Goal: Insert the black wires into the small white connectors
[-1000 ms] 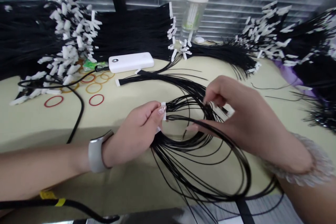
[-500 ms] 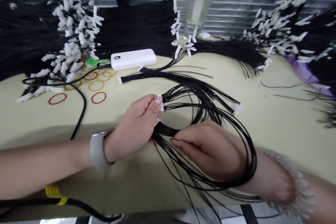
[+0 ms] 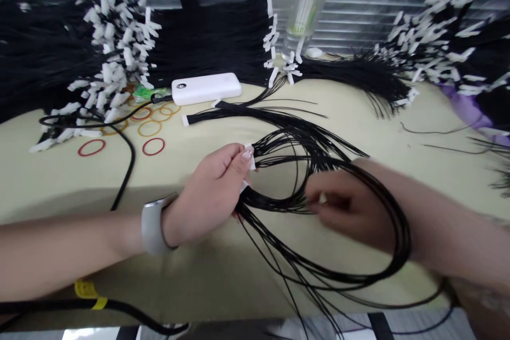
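My left hand (image 3: 211, 194) is closed on the connector end of a black wire harness, thumb on top. A white connector (image 3: 251, 158) sticks out past the thumb, and a second white connector (image 3: 244, 186) shows just below it. Black wires (image 3: 274, 203) run rightward from these connectors, and one bundle loops round in front of my right wrist. My right hand (image 3: 350, 204), somewhat blurred, has its fingers curled at the wires to the right of the connectors. Its fingertips meet the bundle there, with a small gap between thumb and fingers.
Harnesses with white connectors (image 3: 113, 37) are heaped at the back left and back right. A white power bank (image 3: 207, 89) with a black cable, rubber bands (image 3: 153, 139) and a clear bottle (image 3: 308, 16) are on the table. Two more harnesses (image 3: 239, 110) lie behind my hands.
My right hand has moved right and slightly up along the wires, away from the connectors. The left hand keeps its grip; the view has shifted slightly.
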The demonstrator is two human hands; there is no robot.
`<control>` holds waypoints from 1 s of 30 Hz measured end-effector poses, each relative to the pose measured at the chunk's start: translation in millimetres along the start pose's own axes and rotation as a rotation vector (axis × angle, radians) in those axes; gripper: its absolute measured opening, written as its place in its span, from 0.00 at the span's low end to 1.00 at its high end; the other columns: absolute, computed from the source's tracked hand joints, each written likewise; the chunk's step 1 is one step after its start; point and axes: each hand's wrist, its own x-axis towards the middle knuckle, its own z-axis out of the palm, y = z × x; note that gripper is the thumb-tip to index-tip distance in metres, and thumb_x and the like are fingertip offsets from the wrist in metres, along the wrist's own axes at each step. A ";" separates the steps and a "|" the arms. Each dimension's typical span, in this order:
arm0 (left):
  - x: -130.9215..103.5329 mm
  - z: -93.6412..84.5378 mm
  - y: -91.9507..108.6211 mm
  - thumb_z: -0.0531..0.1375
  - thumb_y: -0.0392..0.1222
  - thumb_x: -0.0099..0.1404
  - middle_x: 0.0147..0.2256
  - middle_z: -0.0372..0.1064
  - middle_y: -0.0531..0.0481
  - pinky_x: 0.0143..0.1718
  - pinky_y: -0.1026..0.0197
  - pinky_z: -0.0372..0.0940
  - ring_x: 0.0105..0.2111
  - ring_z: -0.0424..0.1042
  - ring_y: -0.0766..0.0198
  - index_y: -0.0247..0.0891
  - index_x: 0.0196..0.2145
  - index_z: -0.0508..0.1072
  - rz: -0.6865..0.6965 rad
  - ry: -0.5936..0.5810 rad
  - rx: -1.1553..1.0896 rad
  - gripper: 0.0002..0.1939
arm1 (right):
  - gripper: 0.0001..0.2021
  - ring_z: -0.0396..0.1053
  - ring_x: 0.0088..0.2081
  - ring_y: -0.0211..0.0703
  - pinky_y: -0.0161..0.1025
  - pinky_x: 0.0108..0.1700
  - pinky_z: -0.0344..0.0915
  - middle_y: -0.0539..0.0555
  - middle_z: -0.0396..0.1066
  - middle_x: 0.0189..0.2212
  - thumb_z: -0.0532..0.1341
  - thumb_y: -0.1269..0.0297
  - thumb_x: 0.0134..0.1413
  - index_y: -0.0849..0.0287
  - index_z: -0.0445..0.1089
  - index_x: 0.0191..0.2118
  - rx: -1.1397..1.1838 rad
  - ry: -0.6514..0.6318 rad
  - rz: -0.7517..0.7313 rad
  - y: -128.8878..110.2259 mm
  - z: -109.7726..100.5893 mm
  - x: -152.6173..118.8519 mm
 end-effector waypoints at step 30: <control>-0.3 -2.8 -1.3 0.43 0.47 0.64 0.18 0.56 0.58 0.21 0.69 0.52 0.19 0.54 0.73 0.36 0.21 0.59 0.041 -0.223 -0.123 0.18 | 0.03 0.61 0.28 0.30 0.30 0.29 0.57 0.47 0.65 0.27 0.55 0.71 0.51 0.59 0.64 0.31 -0.062 0.412 -0.163 -7.8 7.3 7.6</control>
